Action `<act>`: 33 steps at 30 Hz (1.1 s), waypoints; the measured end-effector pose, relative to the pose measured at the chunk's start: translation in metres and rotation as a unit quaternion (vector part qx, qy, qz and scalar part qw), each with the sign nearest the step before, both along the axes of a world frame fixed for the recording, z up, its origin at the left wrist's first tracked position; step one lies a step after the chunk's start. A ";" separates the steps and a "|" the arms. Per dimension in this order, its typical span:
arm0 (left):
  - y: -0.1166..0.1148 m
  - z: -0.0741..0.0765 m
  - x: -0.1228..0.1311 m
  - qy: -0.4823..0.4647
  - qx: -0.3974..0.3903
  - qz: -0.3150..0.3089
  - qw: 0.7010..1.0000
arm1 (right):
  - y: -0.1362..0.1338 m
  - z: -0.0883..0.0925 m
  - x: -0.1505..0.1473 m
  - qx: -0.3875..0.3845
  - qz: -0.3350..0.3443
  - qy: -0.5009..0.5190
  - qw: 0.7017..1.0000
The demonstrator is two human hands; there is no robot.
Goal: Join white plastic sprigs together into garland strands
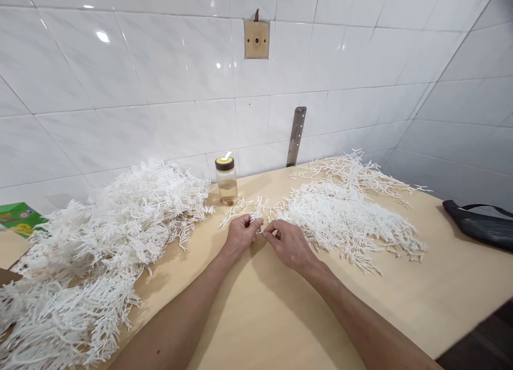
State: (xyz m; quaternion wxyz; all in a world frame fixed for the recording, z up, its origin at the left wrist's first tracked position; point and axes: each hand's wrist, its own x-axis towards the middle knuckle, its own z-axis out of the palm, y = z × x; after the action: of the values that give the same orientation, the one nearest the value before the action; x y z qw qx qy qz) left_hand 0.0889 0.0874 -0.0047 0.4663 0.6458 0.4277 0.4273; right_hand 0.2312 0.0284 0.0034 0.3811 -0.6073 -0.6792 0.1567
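Near the middle of the table, my left hand point(242, 232) is closed on a white branching plastic sprig point(256, 207), whose thin twigs stick out beyond the fingers. My right hand point(289, 243) is close beside it, thumb and forefinger pinched at the tip of a white twig by the left fingertips. Whether that twig belongs to the same sprig is hidden by the fingers. Just right of my right hand lies a flat heap of white sprigs point(344, 215). A much bigger, tangled pile of white sprigs point(132, 220) rises at the left.
A clear jar point(227, 191) with a dark-rimmed yellow lid stands behind my hands, partly filled with liquid. Looser sprigs point(360, 172) lie at the back right. A black bag point(481, 225) rests at the right edge, a green packet point(21, 218) at far left. A perforated metal strip point(296, 137) leans against the tiled wall.
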 end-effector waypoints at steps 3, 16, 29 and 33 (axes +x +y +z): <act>0.003 -0.005 0.000 0.010 0.013 0.011 1.000 | 0.000 -0.002 -0.001 0.064 0.035 -0.054 0.996; 0.003 -0.004 -0.002 0.010 0.003 -0.028 1.000 | -0.013 0.021 0.007 0.000 0.077 -0.014 0.997; -0.007 0.002 0.000 -0.006 0.000 -0.066 0.998 | -0.004 0.024 0.063 0.152 -0.173 -0.041 0.972; -0.014 0.009 0.001 0.030 0.073 -0.071 0.994 | 0.003 0.034 0.036 0.152 -0.020 0.003 0.988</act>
State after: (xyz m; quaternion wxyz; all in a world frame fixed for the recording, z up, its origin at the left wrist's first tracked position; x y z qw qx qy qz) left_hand 0.0902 0.0734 0.0045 0.4343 0.7193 0.3624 0.4033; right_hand 0.2674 0.0312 0.0376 0.4740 -0.5550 -0.6821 0.0454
